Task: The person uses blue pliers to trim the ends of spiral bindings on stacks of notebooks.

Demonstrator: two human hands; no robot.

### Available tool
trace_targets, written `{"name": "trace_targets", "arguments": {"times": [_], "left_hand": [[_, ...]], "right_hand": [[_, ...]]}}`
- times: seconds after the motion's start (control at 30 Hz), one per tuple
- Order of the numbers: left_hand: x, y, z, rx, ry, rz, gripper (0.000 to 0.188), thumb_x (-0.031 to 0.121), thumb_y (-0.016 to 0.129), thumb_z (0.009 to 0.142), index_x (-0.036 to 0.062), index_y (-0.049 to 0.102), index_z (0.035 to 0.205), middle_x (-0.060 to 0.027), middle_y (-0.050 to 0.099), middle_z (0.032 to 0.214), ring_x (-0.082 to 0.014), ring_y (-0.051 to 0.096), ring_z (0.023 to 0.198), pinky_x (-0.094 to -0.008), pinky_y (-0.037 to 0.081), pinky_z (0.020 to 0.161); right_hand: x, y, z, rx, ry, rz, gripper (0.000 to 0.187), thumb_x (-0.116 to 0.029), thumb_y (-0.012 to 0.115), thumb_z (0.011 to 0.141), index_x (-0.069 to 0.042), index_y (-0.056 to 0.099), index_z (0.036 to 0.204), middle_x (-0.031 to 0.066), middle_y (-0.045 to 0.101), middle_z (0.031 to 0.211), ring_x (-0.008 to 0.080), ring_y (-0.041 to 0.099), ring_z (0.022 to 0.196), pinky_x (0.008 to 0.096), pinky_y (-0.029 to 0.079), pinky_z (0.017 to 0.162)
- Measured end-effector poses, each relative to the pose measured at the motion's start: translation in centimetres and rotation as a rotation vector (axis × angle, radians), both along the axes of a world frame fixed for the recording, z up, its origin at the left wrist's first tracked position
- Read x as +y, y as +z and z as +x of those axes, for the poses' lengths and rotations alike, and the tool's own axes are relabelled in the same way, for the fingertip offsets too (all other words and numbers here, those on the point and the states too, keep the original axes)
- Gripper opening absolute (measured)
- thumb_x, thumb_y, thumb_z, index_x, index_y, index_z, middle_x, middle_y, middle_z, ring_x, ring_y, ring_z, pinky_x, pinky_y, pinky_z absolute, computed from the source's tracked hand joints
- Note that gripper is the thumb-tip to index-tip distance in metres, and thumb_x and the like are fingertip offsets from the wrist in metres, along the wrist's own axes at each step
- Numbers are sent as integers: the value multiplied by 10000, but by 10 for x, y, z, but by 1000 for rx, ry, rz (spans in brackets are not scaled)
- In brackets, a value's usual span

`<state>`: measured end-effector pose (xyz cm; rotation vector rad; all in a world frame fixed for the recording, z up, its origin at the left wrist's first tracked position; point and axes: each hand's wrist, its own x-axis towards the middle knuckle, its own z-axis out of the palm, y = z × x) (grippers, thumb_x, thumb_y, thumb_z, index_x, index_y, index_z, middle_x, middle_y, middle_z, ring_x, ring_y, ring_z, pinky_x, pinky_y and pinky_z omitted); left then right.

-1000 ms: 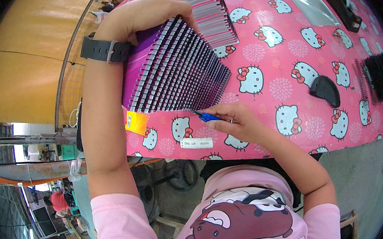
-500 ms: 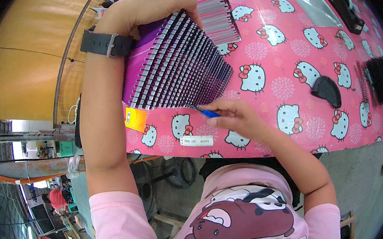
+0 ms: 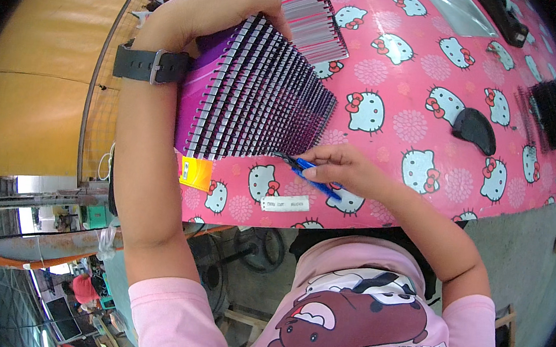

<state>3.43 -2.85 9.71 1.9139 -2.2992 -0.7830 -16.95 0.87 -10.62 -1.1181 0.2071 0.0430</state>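
Observation:
A stack of wire-bound notebooks (image 3: pixel 259 95) with purple covers lies on the table, its rows of black spiral loops facing me. My left hand (image 3: pixel 230 10) is curled over the far end of the stack, thumb and fingers bent against it; part of the grip is hidden. In my right hand (image 3: pixel 345 168) is a pair of blue-handled nippers (image 3: pixel 319 183), closed in by the fingers. Their dark jaws touch or nearly touch the spiral ends at the stack's near right corner.
A pink patterned cloth (image 3: pixel 389 127) covers the table. Another bound stack (image 3: pixel 312 23) lies beyond. To the right are a black curved piece (image 3: pixel 475 130), a bundle of black coils (image 3: pixel 553 114) and a black stapler-like tool (image 3: pixel 504 18). A yellow tag (image 3: pixel 195 173) and white label strip (image 3: pixel 285 203) lie near me.
The nippers' handles have swung open and show more below my right hand. The left wrist has shifted slightly left, while the stack has barely moved.

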Motion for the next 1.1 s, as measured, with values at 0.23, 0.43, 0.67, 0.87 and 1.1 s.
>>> {"name": "trace_targets", "arguments": {"times": [0.23,0.43,0.67,0.87,1.1], "left_hand": [[6,7,-15,4,81,-9,318,226,455,870,-14,664,875,-79,643,868,-161,584,872,-279,413,859],[5,9,-14,-14,82,6,314,227,462,866,-14,663,879,-79,643,873,-169,585,882,-281,413,853],[3,4,-8,-11,97,-3,338,233,443,870,-15,671,853,-86,658,858,-165,594,847,-274,416,844],[3,6,-8,51,91,70,340,251,450,874,-8,670,868,-76,658,854,-151,592,833,-270,423,830],[-1,3,-8,61,20,83,348,268,453,882,-5,667,873,-74,654,857,-143,590,806,-260,437,783]], "right_hand": [[12,-12,-1,-416,-545,-1212,308,-116,620,805,-52,585,1105,92,591,993,129,543,850,287,437,750],[11,-20,1,-325,-259,-447,318,-157,620,821,-58,568,1119,39,595,945,68,509,813,259,416,678],[13,-25,2,-298,-194,-9,296,-205,590,855,-69,575,1118,5,601,890,59,509,762,207,414,691],[0,-44,-24,143,-407,865,271,-343,516,859,-88,596,908,86,643,901,210,598,831,479,441,754],[42,-23,-27,187,-343,26,408,-269,547,853,-100,492,1221,114,591,1042,222,576,884,395,463,748]]}}
